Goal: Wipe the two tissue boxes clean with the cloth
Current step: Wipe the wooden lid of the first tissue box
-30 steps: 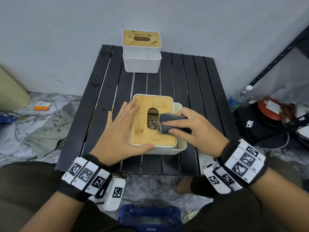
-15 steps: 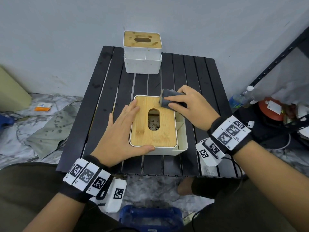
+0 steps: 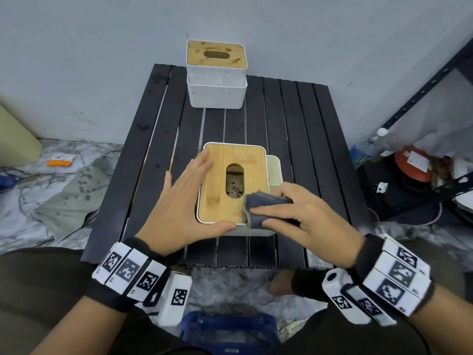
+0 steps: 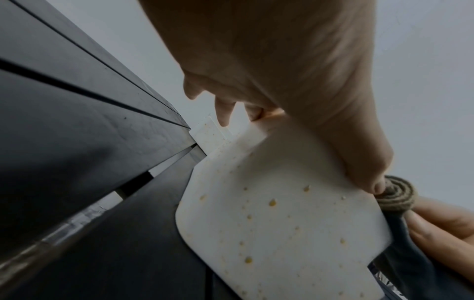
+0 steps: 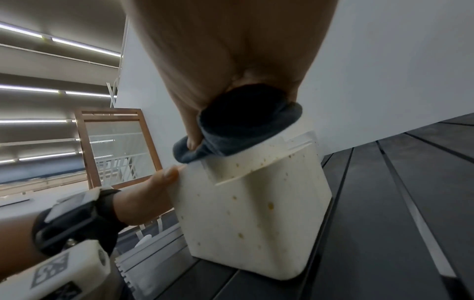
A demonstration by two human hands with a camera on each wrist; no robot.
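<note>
A white tissue box with a bamboo lid stands near the front of the black slatted table. My left hand lies flat against its left side, fingers straight on the lid's edge, thumb along the front rim. My right hand grips a folded dark grey cloth and presses it on the lid's front right corner. The box's white side is speckled with yellowish spots. A second, stained tissue box stands at the table's far edge by the wall.
Right of the table stand a black metal rack, a plastic bottle and a red object. A stained cloth and an orange packet lie on the floor at left. A blue object sits below the table's front edge.
My right hand has slid the cloth from the lid's far right corner back to its front right corner. My left hand has stayed on the box.
</note>
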